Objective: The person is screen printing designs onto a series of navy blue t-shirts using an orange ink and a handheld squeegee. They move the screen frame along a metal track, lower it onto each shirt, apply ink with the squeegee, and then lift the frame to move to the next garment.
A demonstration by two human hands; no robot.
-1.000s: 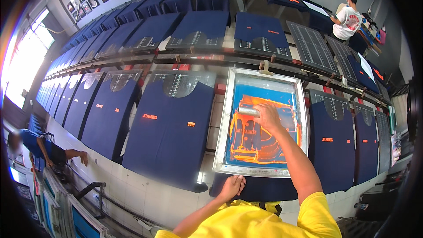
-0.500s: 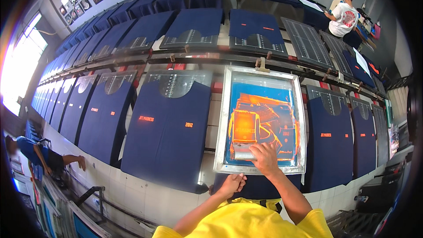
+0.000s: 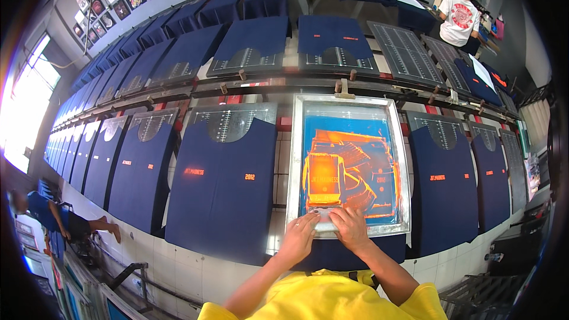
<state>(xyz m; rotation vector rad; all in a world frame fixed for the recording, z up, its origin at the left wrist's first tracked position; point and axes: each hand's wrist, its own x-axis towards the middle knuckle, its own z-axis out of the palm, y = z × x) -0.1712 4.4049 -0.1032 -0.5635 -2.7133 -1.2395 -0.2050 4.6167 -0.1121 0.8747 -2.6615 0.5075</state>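
A metal-framed printing screen (image 3: 405, 172) lies over a navy shirt (image 3: 379, 248) in front of me. Its blue mesh is smeared with bright orange ink (image 3: 325, 176), and lettering shows through it. At the near end of the screen, a squeegee (image 3: 324, 220) rests at the lower edge of the orange patch. My left hand (image 3: 300, 238) grips its left end, and my right hand (image 3: 351, 227) grips its right end with fingers over the top. The hands partly hide the squeegee and the near frame bar.
Navy shirts on boards flank the screen, one at left (image 3: 222, 195) and one at right (image 3: 443, 201), with small orange prints. A rail (image 3: 261, 89) runs behind. More shirts line the far row (image 3: 249, 41). One person (image 3: 459, 21) stands far right, another (image 3: 52, 216) at left.
My left hand has come up from below the frame onto the squeegee, joining my right hand. The squeegee has shifted slightly toward me. The whole view has tilted a little.
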